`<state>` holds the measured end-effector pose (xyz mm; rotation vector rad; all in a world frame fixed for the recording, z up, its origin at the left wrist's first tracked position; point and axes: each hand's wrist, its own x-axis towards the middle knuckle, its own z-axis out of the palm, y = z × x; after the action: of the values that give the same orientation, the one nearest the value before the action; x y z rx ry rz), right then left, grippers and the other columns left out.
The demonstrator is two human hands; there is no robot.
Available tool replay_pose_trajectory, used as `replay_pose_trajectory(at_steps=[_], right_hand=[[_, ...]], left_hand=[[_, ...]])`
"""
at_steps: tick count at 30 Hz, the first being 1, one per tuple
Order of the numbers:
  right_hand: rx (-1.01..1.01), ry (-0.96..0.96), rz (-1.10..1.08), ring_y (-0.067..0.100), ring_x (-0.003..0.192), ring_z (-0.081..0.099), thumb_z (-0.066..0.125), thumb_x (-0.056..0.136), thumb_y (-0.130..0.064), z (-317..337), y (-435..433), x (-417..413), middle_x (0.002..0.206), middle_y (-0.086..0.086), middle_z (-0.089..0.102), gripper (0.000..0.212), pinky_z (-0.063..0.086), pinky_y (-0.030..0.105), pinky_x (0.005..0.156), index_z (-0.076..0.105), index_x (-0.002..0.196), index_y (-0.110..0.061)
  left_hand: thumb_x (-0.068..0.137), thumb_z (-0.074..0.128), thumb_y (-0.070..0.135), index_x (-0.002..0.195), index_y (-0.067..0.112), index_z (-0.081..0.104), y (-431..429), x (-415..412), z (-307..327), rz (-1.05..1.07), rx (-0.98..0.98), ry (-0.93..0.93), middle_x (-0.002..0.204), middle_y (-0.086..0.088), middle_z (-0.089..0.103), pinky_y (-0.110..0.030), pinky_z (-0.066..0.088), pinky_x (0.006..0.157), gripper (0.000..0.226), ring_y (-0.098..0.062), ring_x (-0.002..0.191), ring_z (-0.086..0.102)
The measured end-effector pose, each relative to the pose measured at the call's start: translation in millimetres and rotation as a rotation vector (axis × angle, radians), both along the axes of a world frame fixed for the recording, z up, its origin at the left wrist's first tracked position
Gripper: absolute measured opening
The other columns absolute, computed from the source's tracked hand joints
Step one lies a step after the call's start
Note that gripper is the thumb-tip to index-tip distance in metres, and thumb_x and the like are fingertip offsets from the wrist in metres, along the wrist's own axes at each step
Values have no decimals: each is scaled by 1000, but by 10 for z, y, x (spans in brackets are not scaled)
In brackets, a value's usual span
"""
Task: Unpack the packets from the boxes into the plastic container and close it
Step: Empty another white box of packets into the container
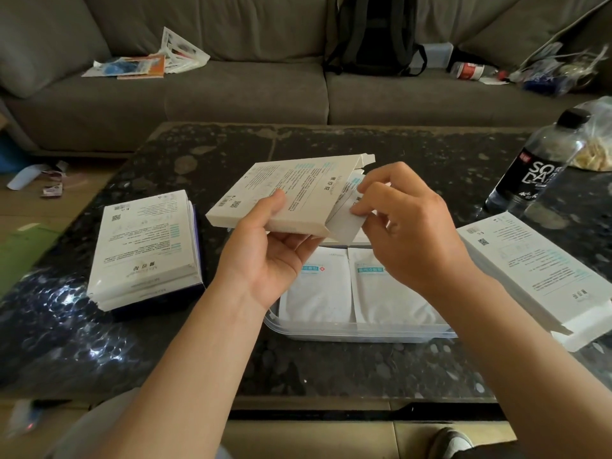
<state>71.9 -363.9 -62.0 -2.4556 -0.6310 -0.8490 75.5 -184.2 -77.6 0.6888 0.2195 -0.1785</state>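
My left hand point(268, 250) holds a flat white printed box point(284, 193) tilted above the table, its open end facing right. My right hand point(407, 226) pinches the white packets point(346, 223) sticking out of that open end. Right below, a clear plastic container point(357, 334) sits on the dark table with two white packets point(351, 286) lying side by side in it. A stack of white boxes point(145, 250) lies to the left. One more white box point(536, 273) with an open flap lies to the right. No lid is in view.
A soda bottle point(536, 170) stands at the right of the dark stone table point(331, 366), with a plastic bag point(596, 140) behind it. Beyond the table a grey sofa point(231, 91) holds papers, a black backpack point(374, 34) and clutter.
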Motion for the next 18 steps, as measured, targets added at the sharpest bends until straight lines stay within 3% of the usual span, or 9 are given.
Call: replay_pose_trajectory(at_steps=[3, 5, 9, 12, 18], right_hand=[[60, 5, 20, 36, 122, 62, 62, 94, 0, -27, -41, 17, 115, 12, 69, 9, 61, 24, 65, 67, 90, -6], [104, 14, 22, 37, 122, 62, 64, 92, 1, -32, -79, 17, 117, 14, 70, 9, 61, 22, 69, 67, 93, -7], [324, 140, 46, 32, 123, 61, 63, 92, 6, -38, -147, 31, 121, 9, 69, 28, 64, 32, 72, 57, 92, -21], [617, 189, 62, 20, 101, 72, 61, 89, 16, 15, -194, 65, 106, 6, 72, 30, 63, 35, 67, 56, 91, -13], [888, 209, 9, 22, 53, 69, 60, 99, -4, 188, -277, 14, 86, 7, 71, 5, 55, 36, 42, 55, 97, -7]], left_hand=[[99, 65, 19, 132, 15, 58, 36, 11, 11, 38, -45, 2, 112, -16, 78, -42, 66, 80, 34, -30, 103, 78], [99, 66, 19, 135, 14, 57, 84, 32, 15, 70, -61, -4, 110, -17, 78, -42, 66, 76, 38, -30, 101, 78], [99, 67, 20, 137, 13, 57, 144, 52, 32, 104, -73, -13, 110, -16, 78, -40, 65, 70, 40, -31, 102, 78], [99, 67, 21, 133, 10, 59, 170, 60, 45, 133, -86, 3, 109, -17, 78, -40, 65, 69, 37, -30, 101, 78], [97, 69, 24, 133, 13, 62, 199, 62, 41, 167, -30, 15, 108, -12, 79, -41, 64, 71, 38, -26, 100, 78]])
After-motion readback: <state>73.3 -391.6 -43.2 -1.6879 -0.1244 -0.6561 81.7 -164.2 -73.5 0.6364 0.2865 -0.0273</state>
